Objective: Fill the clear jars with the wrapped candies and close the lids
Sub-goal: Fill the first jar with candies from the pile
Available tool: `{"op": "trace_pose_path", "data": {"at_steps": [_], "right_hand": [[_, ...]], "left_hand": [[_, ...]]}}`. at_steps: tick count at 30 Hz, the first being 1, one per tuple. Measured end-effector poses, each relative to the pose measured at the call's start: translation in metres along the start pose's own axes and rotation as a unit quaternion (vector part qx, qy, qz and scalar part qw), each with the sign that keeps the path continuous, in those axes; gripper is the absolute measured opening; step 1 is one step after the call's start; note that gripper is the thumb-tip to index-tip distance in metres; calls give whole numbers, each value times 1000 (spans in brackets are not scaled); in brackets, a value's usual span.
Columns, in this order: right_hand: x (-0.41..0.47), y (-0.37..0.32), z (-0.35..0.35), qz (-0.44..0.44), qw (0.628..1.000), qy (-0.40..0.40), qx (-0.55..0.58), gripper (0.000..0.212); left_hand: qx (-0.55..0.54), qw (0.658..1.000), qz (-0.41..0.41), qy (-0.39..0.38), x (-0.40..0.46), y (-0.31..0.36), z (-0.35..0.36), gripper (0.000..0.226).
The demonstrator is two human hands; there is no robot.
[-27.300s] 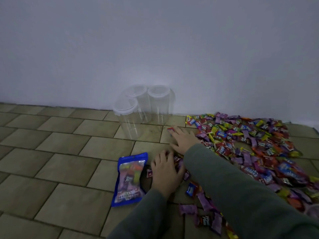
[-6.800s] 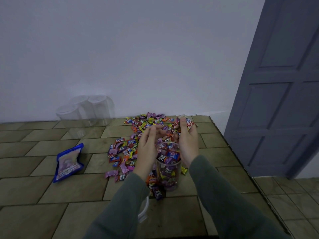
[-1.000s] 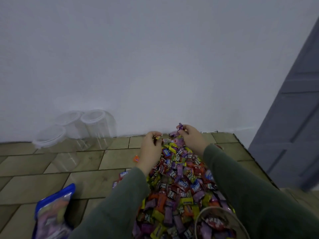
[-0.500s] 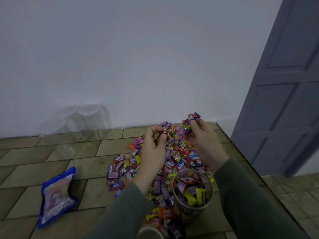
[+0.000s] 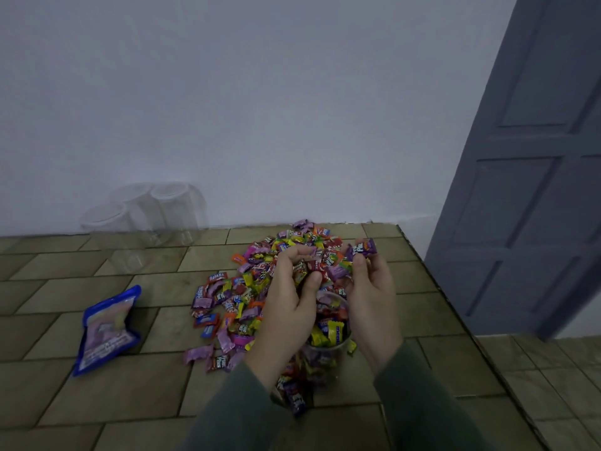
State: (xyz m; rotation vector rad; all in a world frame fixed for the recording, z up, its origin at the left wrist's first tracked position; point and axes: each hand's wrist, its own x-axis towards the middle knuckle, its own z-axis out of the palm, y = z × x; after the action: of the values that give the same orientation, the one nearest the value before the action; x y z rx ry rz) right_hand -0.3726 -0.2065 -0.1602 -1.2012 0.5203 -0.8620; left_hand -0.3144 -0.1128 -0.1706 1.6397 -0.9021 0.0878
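Both hands are cupped over the open jar [image 5: 328,333] on the floor [image 5: 97,402]: the left hand [image 5: 289,307] grips a bunch of wrapped candies [image 5: 247,288], the right hand [image 5: 370,304] pinches more at its fingertips. Risk: the mouth is narrow and the jar looks nearly full, so released pieces may spill over the rim. Three empty jars [image 5: 143,219] stand lidded by the wall, well apart.

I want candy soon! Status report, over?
Left hand and right hand gripping candies above the open jar, nearly full. Three empty jars waiting by wall. Nothing blocking.
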Motion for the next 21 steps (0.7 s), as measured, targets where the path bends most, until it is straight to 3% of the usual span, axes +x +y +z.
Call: {"op": "trace_pose_path", "data": {"at_steps": [6,14,21], "right_hand": [[-3,5,2,0,999,41,17,21],[0,11,3,8,998,56,42,30],[1,13,3,1,997,60,52,18]], "left_hand": [[32,999,8,-8,-7,-5,-1,33],[-33,999,4,-13,-10,-13,-1,14],[-153,987,-28,-35,-15,-16,0,35]]}}
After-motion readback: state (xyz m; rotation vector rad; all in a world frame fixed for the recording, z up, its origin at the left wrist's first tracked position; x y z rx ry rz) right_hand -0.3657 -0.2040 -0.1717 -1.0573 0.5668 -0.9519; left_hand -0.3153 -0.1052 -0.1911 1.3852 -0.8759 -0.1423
